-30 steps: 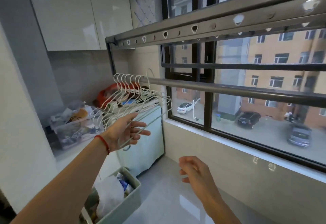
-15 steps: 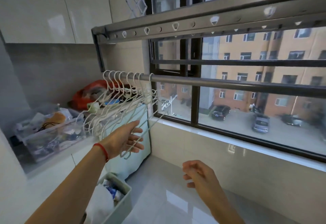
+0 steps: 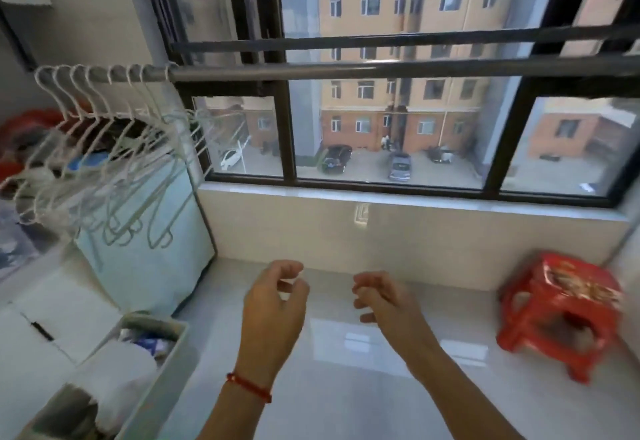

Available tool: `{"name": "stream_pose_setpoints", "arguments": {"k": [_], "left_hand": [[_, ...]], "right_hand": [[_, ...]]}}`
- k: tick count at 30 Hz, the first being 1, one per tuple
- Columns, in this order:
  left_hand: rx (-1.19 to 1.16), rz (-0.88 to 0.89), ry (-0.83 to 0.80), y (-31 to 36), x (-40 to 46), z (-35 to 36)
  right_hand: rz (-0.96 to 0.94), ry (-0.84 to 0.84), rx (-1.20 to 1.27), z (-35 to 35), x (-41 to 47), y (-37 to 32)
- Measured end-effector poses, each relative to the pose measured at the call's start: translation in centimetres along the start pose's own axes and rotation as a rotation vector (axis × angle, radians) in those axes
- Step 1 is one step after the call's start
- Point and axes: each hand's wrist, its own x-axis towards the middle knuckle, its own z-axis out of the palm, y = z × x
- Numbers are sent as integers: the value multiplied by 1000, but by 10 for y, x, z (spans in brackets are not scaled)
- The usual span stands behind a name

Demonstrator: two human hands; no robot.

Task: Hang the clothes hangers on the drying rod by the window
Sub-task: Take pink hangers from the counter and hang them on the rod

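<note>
- Hanging in a tight bunch at the left end of the drying rod (image 3: pixel 346 70), the white clothes hangers (image 3: pixel 114 148) had their hooks side by side over the bar, their bodies fanning down and to the right, in front of a pale blue covered appliance (image 3: pixel 149 231).
- The rest of the rod, from the last hook to the right edge of the head view, ran bare across the window (image 3: pixel 381 127), with a second dark bar just above it.
- The left hand (image 3: pixel 273 304) floated low over the floor (image 3: pixel 346 353), well below the rod and well apart from the hangers; its fingers were loosely curled and held nothing. A red string (image 3: pixel 249 386) circled its wrist.
- The right hand (image 3: pixel 384 297) hung just beside the left, not touching it, fingers likewise loosely bent and empty.
- Between the hands and the tiled wall under the sill (image 3: pixel 415 204) lay open glossy floor.
- A red plastic stool (image 3: pixel 557 311) stood at the floor's right edge, near the wall and well apart from the right hand.
- A green bin (image 3: pixel 156 384) with white bags in it sat at the floor's lower-left edge, beside the left forearm.
- Motion blur softened the clutter on the counter at far left; I cannot tell its items.
</note>
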Motion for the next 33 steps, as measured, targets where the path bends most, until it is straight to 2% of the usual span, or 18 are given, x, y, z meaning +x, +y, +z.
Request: {"name": "stream_pose_setpoints", "arguments": {"k": [5, 10, 14, 19, 24, 33], "left_hand": [[-42, 13, -303, 54, -61, 122], [-99, 16, -529, 127, -141, 266], [-159, 81, -820, 211, -235, 390], [-173, 141, -1123, 294, -325, 499], [-204, 153, -1221, 337, -353, 593], [-238, 198, -1338, 401, -330, 755]], "right_hand": [[57, 194, -26, -114, -53, 43], [77, 532, -185, -281, -138, 90], [157, 759, -275, -417, -219, 121], [234, 1079, -238, -542, -306, 145], [328, 1262, -229, -626, -343, 167], [449, 1288, -275, -775, -283, 178]]}}
